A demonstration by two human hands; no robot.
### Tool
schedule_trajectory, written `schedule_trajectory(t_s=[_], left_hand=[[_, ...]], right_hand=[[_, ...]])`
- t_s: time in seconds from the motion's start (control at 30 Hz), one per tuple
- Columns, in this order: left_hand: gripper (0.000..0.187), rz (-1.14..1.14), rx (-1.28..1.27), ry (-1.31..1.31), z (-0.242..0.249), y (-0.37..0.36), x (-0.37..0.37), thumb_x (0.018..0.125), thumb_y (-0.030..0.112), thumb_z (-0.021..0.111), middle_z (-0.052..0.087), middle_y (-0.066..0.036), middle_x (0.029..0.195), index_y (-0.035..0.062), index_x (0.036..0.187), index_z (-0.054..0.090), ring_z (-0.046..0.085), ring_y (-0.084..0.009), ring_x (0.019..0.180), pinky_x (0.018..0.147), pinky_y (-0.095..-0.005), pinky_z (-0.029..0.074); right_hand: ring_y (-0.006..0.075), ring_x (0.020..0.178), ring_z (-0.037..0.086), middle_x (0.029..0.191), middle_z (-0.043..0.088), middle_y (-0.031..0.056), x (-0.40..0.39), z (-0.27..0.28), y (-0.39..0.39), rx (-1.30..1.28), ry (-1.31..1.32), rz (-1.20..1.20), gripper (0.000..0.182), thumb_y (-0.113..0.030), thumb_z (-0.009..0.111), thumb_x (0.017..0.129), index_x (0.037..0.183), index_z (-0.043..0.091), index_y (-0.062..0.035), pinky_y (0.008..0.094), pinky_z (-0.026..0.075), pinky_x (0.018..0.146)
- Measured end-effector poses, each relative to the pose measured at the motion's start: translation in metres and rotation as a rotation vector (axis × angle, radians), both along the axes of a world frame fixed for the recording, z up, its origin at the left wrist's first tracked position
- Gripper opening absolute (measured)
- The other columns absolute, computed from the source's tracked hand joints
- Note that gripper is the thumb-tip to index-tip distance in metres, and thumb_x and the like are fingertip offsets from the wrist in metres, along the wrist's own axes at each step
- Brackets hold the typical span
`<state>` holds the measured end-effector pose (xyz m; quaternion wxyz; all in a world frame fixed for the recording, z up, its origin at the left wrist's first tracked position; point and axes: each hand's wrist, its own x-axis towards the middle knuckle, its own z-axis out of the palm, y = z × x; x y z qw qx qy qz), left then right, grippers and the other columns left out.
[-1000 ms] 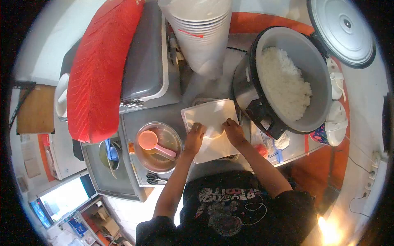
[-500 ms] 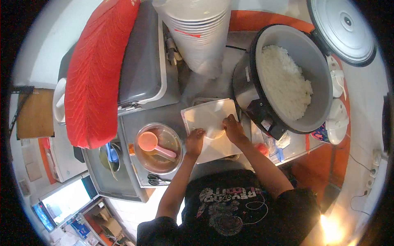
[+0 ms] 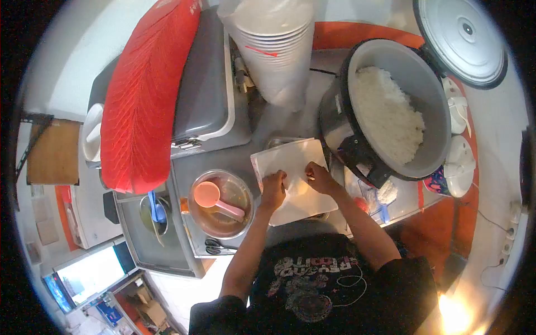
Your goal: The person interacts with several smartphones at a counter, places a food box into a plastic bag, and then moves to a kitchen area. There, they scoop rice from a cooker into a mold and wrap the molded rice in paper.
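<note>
A stack of white paper sheets (image 3: 287,159) lies in front of me on the counter. Over its left half is my left hand (image 3: 274,188), fingers pinched together. Above the right half my right hand (image 3: 319,178) is closed too, its fingertips curled inward. Between the hands a pale, thin, translucent patch (image 3: 297,188) shows on the top sheet; I cannot make out whether it is plastic film or whether the fingers grip it. Left of the paper stands a metal bowl (image 3: 245,195) of liquid with a pink dipper (image 3: 207,194) in it.
An open cooker (image 3: 330,114) of white rice (image 3: 385,111) stands at the right, its lid (image 3: 467,28) raised. Behind are stacked white containers (image 3: 273,67) and a grey box (image 3: 204,84) with a red cushion-like cover (image 3: 148,100). Black-handled scissors (image 3: 215,246) lie near the bowl.
The whole view has shifted slightly. My left hand has moved a little to the right over the paper, nearer the right hand, whose fingers look more curled.
</note>
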<state>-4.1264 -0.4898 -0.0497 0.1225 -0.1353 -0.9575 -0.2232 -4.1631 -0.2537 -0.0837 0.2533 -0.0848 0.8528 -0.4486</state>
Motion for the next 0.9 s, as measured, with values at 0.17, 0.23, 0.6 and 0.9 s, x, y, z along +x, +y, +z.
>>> schedule_trajectory(t_s=[0.17,0.23,0.6,0.9], left_hand=[[0.03,-0.198,0.832,-0.979,0.048,-0.028,0.005,0.079,-0.006,0.077,0.066,-0.007,0.084,0.0038,0.1,0.06,0.064,-0.011,0.082,0.073,-0.0282,0.053],[0.03,-0.211,0.979,-1.037,0.052,-0.031,0.016,0.077,-0.003,0.081,0.063,-0.001,0.088,0.0034,0.098,0.061,0.064,-0.0137,0.086,0.088,-0.0313,0.056],[0.044,0.071,1.167,-1.238,0.078,-0.038,0.075,0.093,0.021,0.072,0.065,-0.01,0.133,0.0081,0.134,0.065,0.055,-0.0289,0.131,0.111,-0.0425,0.044],[0.064,-0.323,0.754,-0.96,0.162,-0.023,0.102,0.091,0.032,0.075,0.064,-0.014,0.136,0.0087,0.147,0.055,0.052,-0.0221,0.135,0.117,-0.0397,0.038]], right_hand=[[0.0179,0.125,0.057,0.138,0.059,0.0075,0.021,0.045,0.018,-0.414,-0.386,0.302,0.063,0.003,0.071,0.09,0.148,0.049,-0.0088,0.0362,0.048,0.107],[0.0173,0.131,0.054,0.144,0.056,0.0092,0.039,0.065,0.01,-0.762,-0.605,0.238,0.07,0.006,0.067,0.092,0.156,0.042,-0.0083,0.0348,0.044,0.112],[0.0357,0.098,0.07,0.109,0.071,0.0234,0.065,0.174,-0.041,0.175,-0.363,0.219,0.088,-0.002,0.067,0.084,0.161,0.025,-0.0041,0.0438,0.055,0.091],[0.044,0.089,0.071,0.101,0.072,0.0262,0.118,0.208,-0.034,-0.178,-0.012,0.559,0.084,-0.014,0.064,0.093,0.16,0.014,-0.0082,0.053,0.056,0.079]])
